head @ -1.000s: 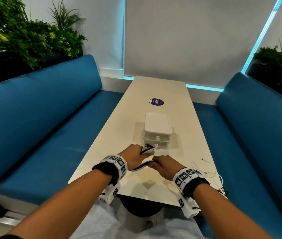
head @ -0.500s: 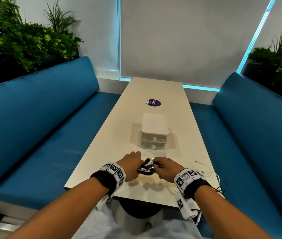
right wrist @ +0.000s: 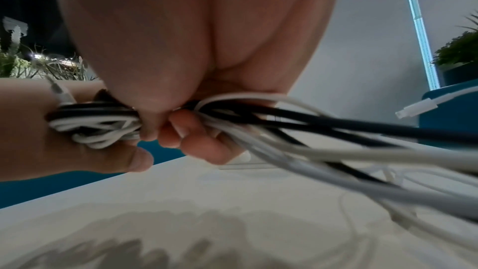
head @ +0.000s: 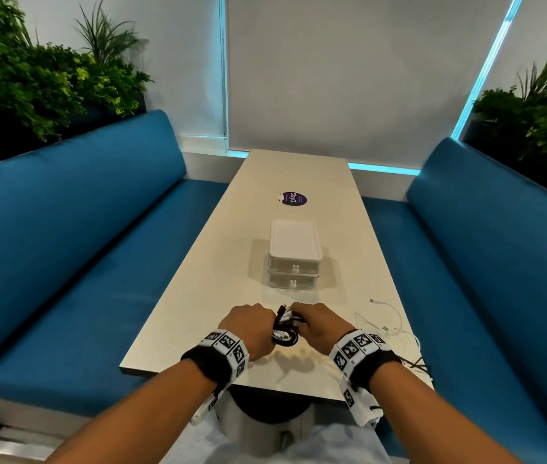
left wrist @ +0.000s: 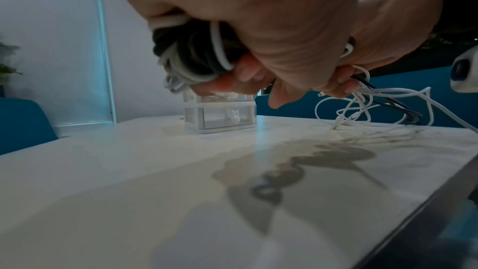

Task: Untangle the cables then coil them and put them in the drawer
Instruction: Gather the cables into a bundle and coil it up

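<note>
A bundle of black and white cables (head: 284,331) hangs between my two hands just above the near end of the table (head: 218,296). My left hand (head: 252,326) grips the coiled part (left wrist: 191,56) in its curled fingers. My right hand (head: 315,324) pinches the cables (right wrist: 108,122) beside the coil, and loose black and white strands (right wrist: 336,130) trail off to the right. A thin white cable (head: 389,316) lies loose on the table at the right. The small white two-drawer box (head: 294,259) stands mid-table beyond my hands, both drawers pushed in.
Blue benches (head: 64,249) run along both sides of the table. A purple round sticker (head: 294,199) lies beyond the drawer box. More cable ends (head: 416,363) hang over the table's right near corner. Plants (head: 31,78) stand behind the benches.
My hands have drawn back from the drawer box toward the near edge. The cable that stretched between them is now gathered into a coil held by both hands.
</note>
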Tool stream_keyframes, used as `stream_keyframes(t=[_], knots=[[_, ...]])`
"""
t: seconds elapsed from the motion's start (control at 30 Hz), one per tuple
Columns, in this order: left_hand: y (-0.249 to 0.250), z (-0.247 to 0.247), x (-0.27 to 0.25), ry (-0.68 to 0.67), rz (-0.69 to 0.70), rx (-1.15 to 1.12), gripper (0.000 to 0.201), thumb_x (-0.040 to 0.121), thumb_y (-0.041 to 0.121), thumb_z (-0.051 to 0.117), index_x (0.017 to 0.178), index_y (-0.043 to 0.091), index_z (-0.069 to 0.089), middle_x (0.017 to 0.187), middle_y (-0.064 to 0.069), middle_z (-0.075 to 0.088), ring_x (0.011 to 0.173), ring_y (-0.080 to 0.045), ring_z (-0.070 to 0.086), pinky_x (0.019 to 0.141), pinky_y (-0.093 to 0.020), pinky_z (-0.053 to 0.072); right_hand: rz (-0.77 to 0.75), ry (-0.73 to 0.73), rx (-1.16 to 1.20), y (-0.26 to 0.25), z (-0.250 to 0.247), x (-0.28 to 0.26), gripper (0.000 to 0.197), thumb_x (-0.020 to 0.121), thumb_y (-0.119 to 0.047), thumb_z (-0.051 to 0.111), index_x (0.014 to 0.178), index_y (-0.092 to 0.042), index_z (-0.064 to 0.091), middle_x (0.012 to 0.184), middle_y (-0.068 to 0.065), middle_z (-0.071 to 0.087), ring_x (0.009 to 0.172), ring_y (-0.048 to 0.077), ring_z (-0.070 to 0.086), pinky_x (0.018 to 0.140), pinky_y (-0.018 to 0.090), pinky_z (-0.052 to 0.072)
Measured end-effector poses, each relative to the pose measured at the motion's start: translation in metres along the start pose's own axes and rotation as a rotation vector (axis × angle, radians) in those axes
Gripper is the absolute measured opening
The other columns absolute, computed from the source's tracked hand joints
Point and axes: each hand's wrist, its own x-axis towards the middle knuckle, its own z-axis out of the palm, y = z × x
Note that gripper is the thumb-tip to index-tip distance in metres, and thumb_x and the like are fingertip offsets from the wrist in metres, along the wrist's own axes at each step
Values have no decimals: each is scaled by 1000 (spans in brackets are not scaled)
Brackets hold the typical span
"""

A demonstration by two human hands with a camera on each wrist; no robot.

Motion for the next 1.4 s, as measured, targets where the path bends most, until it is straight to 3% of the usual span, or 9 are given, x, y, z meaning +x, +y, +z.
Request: stream_keyframes(t=[0.2,0.33,0.4,0.5,0.63,0.87,1.03,1.2,1.4], knots=[[-7,-15,6,37,-34,71,7,89,21,50,83,19,54,72,0,49,69,-27,57,63,-33,43,18,-29,35,-3,-2,-3,24,95,-24,49,118,-15,47,106,12,66,89,30,60,71,31,42],[-8,-22,10,30,-59,89,15,90,19,50,98,15,62,95,-7,65,87,-30,66,68,-34,45,54,-51,113,-14,-10,-5,104,73,-62,64,152,-32,4,119,4,65,102,21,63,86,32,47],[-4,-21,11,16,-9,146,17,91,19,51,103,14,63,97,-7,66,87,-29,66,68,-34,44,58,-80,48,-15,-13,-2,115,64,-73,68,152,-37,3,127,3,62,112,23,60,95,33,46],[-2,-17,10,-1,50,210,18,92,18,51,105,13,63,101,-8,66,90,-30,66,71,-35,44,82,-131,-68,-8,-9,6,85,61,-80,65,133,-45,37,113,2,66,99,23,63,88,36,51],[-3,-13,7,-6,50,211,19,93,17,48,105,14,63,104,-9,66,93,-31,66,71,-36,43,45,-126,-92,-9,1,9,66,64,-79,60,114,-36,52,101,-2,68,89,20,63,82,38,53],[-8,-7,5,10,81,170,19,92,23,52,106,15,61,103,-9,65,92,-31,65,70,-34,40,-1,-15,-100,-5,10,7,54,66,-72,61,103,-34,49,93,-1,69,82,22,63,75,39,55],[-16,-12,12,69,-95,-149,16,87,30,54,96,19,61,94,-6,65,86,-30,65,68,-31,44,37,88,69,-8,0,9,70,73,-65,68,124,-28,38,95,-1,69,84,16,64,74,33,52],[-22,-21,23,125,-178,-310,21,89,36,48,88,20,62,86,-3,63,75,-31,59,66,-31,45,52,111,-17,-3,-3,-1,20,101,-35,43,99,-15,43,80,9,56,72,30,49,66,40,43],[-23,-28,31,193,-221,-433,27,90,40,48,80,19,63,76,-1,64,67,-26,59,59,-29,44,92,113,-94,1,-6,1,25,103,-40,31,105,-17,39,82,14,61,70,34,54,67,42,45]])
